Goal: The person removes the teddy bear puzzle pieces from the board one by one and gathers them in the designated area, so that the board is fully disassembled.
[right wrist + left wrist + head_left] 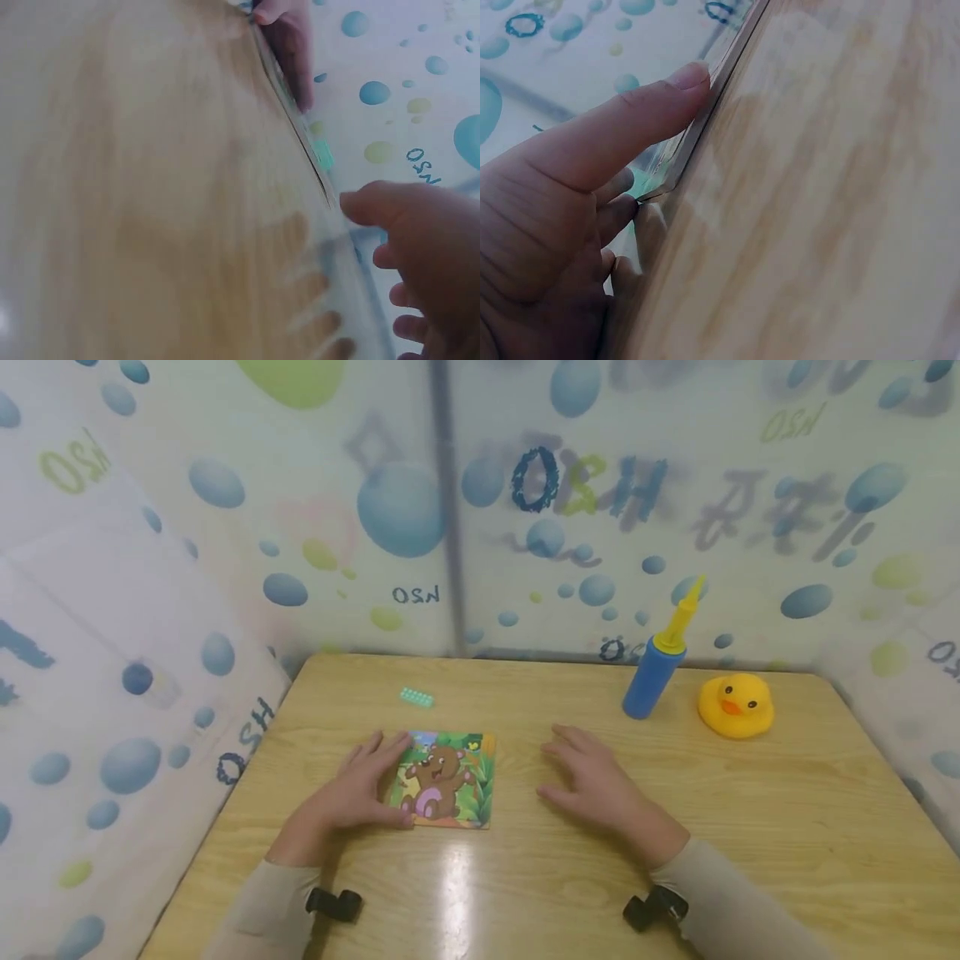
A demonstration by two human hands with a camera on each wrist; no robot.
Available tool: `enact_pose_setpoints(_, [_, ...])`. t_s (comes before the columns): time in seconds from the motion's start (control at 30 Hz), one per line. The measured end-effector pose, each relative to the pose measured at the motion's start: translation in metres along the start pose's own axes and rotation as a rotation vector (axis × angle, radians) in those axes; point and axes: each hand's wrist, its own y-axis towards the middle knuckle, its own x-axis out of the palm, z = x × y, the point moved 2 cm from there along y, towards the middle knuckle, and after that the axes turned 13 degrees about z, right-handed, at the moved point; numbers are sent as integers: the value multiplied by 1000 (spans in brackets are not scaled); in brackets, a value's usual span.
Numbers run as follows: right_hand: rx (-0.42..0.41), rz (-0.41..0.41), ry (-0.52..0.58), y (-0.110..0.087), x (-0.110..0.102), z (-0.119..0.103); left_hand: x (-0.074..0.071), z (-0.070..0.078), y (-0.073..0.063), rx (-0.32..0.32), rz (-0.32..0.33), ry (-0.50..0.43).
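A square picture board (pixel 442 781) with a cartoon bear on it lies flat on the wooden table. My left hand (pixel 363 789) grips its left side, the thumb at the near edge and the index finger by the far corner. In the left wrist view the thumb (pixel 641 124) lies against the board's edge (pixel 694 142). To the right of the board, apart from it, my right hand (pixel 596 781) hovers low over the table, fingers spread and holding nothing. Its thumb (pixel 375 202) points toward the board in the right wrist view.
A small mint-green studded block (pixel 417 697) lies behind the board. At the back right stand a blue hand pump (pixel 652 681) with a yellow nozzle and a yellow rubber duck (pixel 737 706). Bubble-printed curtains (pixel 510 552) enclose the table (pixel 555 877) at the back and sides.
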Motion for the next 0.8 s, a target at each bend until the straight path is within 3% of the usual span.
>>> enact_pose_setpoints(0.13, [-27, 27, -35, 4, 15, 1, -1, 1, 2, 19, -9, 19])
enact_pose_setpoints(0.4, [-25, 45, -60, 18, 35, -1, -2, 1, 3, -20, -33, 52])
enact_pose_setpoints(0.8, [-66, 32, -39, 45, 71, -44, 1, 1, 1, -31, -19, 22])
